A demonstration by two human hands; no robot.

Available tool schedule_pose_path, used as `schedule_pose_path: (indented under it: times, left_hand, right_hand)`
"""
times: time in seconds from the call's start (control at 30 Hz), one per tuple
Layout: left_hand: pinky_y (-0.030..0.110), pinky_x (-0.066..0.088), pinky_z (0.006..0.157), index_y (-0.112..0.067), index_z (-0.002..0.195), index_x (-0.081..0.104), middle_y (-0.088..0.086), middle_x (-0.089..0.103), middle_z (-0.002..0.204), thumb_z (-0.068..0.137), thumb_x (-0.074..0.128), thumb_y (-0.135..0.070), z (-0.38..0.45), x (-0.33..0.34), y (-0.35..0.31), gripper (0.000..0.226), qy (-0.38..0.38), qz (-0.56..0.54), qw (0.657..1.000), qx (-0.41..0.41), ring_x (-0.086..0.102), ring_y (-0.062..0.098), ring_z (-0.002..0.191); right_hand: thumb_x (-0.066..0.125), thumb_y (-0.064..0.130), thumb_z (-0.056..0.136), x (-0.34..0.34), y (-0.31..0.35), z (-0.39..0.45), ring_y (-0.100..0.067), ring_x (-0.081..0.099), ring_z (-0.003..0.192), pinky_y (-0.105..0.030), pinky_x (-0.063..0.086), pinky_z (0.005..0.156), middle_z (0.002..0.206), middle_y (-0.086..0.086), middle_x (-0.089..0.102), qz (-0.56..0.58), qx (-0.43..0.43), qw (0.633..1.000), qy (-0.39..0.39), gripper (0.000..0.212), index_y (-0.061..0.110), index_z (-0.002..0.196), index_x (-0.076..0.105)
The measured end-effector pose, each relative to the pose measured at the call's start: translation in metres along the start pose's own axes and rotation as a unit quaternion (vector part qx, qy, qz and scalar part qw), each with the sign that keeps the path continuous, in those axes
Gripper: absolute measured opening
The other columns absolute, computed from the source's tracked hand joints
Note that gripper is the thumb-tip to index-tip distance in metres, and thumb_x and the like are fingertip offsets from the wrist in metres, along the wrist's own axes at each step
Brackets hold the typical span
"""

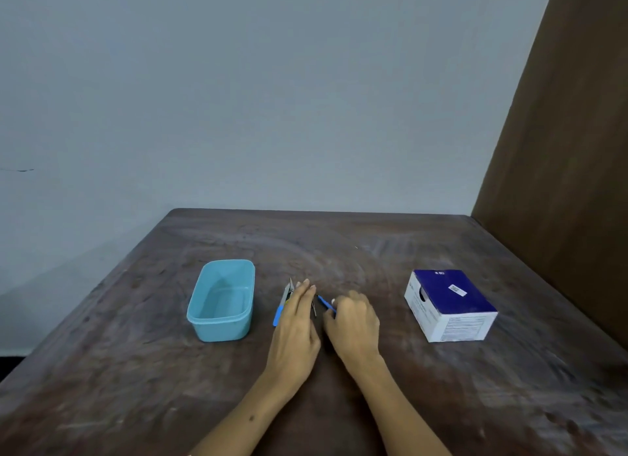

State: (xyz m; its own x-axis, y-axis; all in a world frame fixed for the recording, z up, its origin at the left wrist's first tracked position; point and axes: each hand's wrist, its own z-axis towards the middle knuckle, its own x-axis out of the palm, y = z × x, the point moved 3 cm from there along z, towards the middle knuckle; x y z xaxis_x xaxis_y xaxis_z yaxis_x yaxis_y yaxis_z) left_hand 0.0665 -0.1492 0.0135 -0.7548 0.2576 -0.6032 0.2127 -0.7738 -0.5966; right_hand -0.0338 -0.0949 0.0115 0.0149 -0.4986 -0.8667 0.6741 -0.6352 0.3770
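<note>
My left hand lies with straight fingers over a small opened packet with a blue strip at its near end, flat on the wooden table. My right hand sits just to the right, fingers curled, pinching a thin blue-handled item that points up and to the left. Its tip ends close to my left fingertips. What lies under my left palm is hidden.
A light blue plastic tub, with nothing visible inside, stands left of my hands. A blue and white cardboard box stands to the right. A grey wall runs behind the table and a brown panel rises at the right.
</note>
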Motion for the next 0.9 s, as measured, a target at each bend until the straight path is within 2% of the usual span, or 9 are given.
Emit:
schedule_pose_path:
  times: [0.1,0.2,0.33,0.47,0.53,0.6,0.7,0.83,0.9]
  left_hand:
    - [0.029,0.018,0.118,-0.002,0.136,0.042,0.007,0.031,0.15,0.09,0.04,0.005,0.003,0.003,0.0,0.047,0.004,0.022,1.0,0.003,0.021,0.018,0.142]
    - [0.03,0.009,0.119,0.001,0.137,0.04,0.01,0.026,0.152,0.094,0.039,-0.001,0.008,0.007,0.001,0.043,0.007,0.053,0.999,0.007,0.015,0.024,0.144]
    - [0.045,0.008,0.115,0.006,0.132,0.045,0.02,0.028,0.149,0.091,0.045,0.0,0.016,0.014,0.003,0.041,0.004,0.105,0.994,0.014,0.019,0.036,0.141]
    - [0.025,-0.016,0.114,-0.006,0.146,0.019,0.011,-0.002,0.157,0.094,0.031,-0.005,0.022,0.019,0.015,0.054,0.015,0.124,0.992,-0.022,-0.011,0.023,0.145]
    - [0.026,-0.005,0.118,-0.01,0.147,0.022,0.008,0.008,0.157,0.092,0.036,-0.004,0.025,0.021,0.017,0.057,0.002,0.086,0.996,-0.035,-0.003,0.02,0.146]
    - [0.03,0.016,0.118,-0.013,0.143,0.031,0.004,0.032,0.15,0.09,0.042,-0.003,0.028,0.02,0.016,0.055,-0.006,0.029,0.999,-0.044,0.023,0.019,0.141]
    - [0.031,0.044,0.099,-0.015,0.13,0.05,-0.002,0.06,0.117,0.085,0.051,0.003,0.034,0.015,0.017,0.049,-0.037,-0.088,0.995,-0.037,0.056,0.011,0.109]
    - [0.007,0.045,0.078,-0.015,0.121,0.059,-0.006,0.064,0.098,0.083,0.058,0.005,0.039,0.009,0.023,0.044,-0.087,-0.138,0.986,-0.042,0.06,0.0,0.087]
    - [0.012,0.048,0.075,-0.014,0.117,0.064,-0.006,0.067,0.097,0.082,0.06,0.005,0.041,0.006,0.027,0.04,-0.108,-0.151,0.982,-0.046,0.063,0.003,0.084]
  right_hand:
    - [0.056,0.016,0.082,-0.001,-0.006,0.005,-0.023,0.059,0.087,-0.028,0.043,0.07,0.087,-0.007,0.064,0.151,0.085,0.983,-0.061,0.016,0.006,0.076,0.067]
    - [0.065,0.015,0.08,0.0,-0.009,0.012,-0.012,0.062,0.074,-0.009,0.036,0.061,0.08,-0.003,0.069,0.347,0.177,0.913,-0.118,0.009,0.01,0.082,0.072]
    - [0.072,0.013,0.077,0.009,-0.001,0.022,0.0,0.064,0.071,0.002,0.039,0.062,0.074,0.005,0.07,0.457,0.174,0.859,-0.153,0.009,0.014,0.086,0.075]
    - [0.075,0.012,0.074,0.014,0.01,0.029,0.002,0.066,0.065,-0.008,0.049,0.063,0.068,0.01,0.071,0.487,0.117,0.858,-0.112,0.013,0.024,0.078,0.074]
    - [0.076,0.011,0.073,0.018,0.008,0.03,-0.001,0.068,0.066,-0.014,0.052,0.062,0.068,0.009,0.072,0.507,0.112,0.848,-0.103,0.02,0.03,0.075,0.073]
    - [0.075,0.009,0.072,0.022,0.007,0.031,-0.006,0.069,0.066,-0.021,0.055,0.064,0.069,0.008,0.073,0.522,0.115,0.84,-0.094,0.02,0.029,0.074,0.074]
    - [0.074,0.005,0.073,0.028,0.012,0.033,-0.014,0.071,0.07,-0.033,0.057,0.069,0.072,0.002,0.074,0.55,0.119,0.824,-0.071,0.018,0.022,0.079,0.076]
    - [0.069,0.001,0.075,0.031,0.019,0.033,-0.017,0.072,0.071,-0.031,0.056,0.067,0.073,-0.003,0.074,0.568,0.113,0.812,-0.076,0.018,0.017,0.078,0.076]
    - [0.068,0.0,0.075,0.029,0.022,0.03,-0.014,0.071,0.067,-0.026,0.054,0.061,0.07,-0.002,0.074,0.563,0.111,0.814,-0.088,0.021,0.019,0.075,0.076]
